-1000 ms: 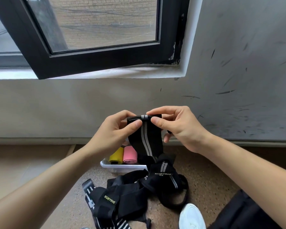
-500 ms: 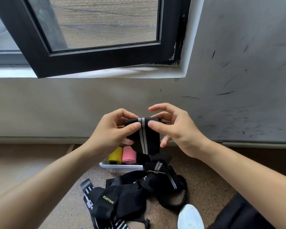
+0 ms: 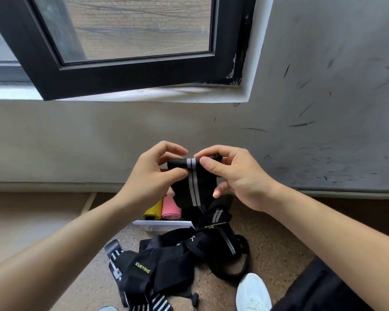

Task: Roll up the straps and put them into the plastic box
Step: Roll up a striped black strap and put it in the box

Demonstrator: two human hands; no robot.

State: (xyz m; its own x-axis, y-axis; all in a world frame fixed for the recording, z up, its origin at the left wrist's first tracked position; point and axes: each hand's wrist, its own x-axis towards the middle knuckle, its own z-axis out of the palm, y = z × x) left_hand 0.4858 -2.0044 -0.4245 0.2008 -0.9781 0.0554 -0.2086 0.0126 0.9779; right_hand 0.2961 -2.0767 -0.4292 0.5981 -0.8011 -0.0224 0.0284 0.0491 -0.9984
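Held in mid-air between left hand (image 3: 152, 176) and right hand (image 3: 238, 176), fingers pinching each end: black strap (image 3: 194, 176), rolled top lying crosswise, loose tail hanging down toward plastic box (image 3: 164, 225).

straps (image 3: 166, 265), plastic box (image 3: 166, 225) on floor (image 3: 279, 243)

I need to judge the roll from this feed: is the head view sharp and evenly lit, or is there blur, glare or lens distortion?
Head view: soft daylight, no glare; left hand, right hand and black strap look sharp; wide-angle bending curves the window frame; the plastic box lies partly hidden behind the strap.
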